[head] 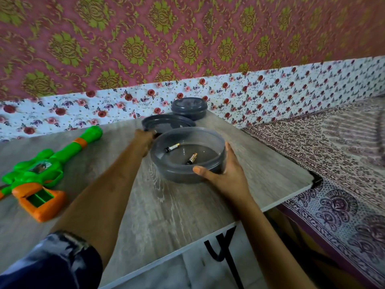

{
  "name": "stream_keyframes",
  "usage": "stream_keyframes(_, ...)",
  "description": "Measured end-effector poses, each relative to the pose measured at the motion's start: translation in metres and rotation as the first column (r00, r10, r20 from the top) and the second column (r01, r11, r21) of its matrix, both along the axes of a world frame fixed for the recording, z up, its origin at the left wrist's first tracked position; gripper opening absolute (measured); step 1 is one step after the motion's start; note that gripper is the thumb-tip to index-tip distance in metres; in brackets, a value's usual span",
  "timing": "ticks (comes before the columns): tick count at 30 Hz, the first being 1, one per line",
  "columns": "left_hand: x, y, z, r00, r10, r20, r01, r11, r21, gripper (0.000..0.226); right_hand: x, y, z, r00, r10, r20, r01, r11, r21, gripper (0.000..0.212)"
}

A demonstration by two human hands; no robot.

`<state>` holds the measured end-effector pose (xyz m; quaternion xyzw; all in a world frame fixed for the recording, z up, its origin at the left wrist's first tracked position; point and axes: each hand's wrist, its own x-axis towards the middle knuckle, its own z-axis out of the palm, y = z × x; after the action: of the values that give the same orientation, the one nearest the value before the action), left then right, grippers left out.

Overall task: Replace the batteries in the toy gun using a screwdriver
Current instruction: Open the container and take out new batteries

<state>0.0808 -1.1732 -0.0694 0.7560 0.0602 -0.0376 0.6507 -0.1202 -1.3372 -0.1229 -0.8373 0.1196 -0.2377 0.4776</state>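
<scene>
A green and orange toy gun (pixel 41 170) lies on the grey table (pixel 166 207) at the left, its battery compartment (pixel 39 198) uncovered and facing up. A round smoky-grey tub (pixel 173 174) stands mid-table with two batteries (pixel 171 147) (pixel 191 158) lying inside. My right hand (pixel 223 174) grips the tub's near right wall, thumb on its front. Beyond it my left hand (pixel 145 140) holds the edge of the tub's dark lid (pixel 166 123), which rests just behind the tub. No screwdriver is visible.
A second, lidded grey tub (pixel 189 108) stands at the table's far edge against the floral wall. The table's right edge (pixel 291 197) borders a patterned bedspread (pixel 337 163). A black table leg (pixel 229 257) shows below the near edge.
</scene>
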Motion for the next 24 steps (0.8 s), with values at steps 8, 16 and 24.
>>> stream_keyframes(8,-0.017,0.017,0.005,0.991,-0.089,0.103,0.037,0.903,0.428,0.008,-0.005,0.003,0.006,1.000,0.009,-0.004,-0.009,1.000,0.007,0.118)
stream_keyframes(16,-0.061,-0.015,0.030,0.678,-0.718,0.158,0.109,0.310,0.944,0.019,-0.009,0.009,0.044,0.973,0.056,0.223,0.017,0.950,-0.313,0.024)
stream_keyframes(24,-0.051,-0.037,0.020,0.730,-0.679,-0.079,0.186,0.085,0.979,0.033,0.033,0.014,0.108,0.762,0.119,-0.636,-0.540,0.658,-0.525,0.026)
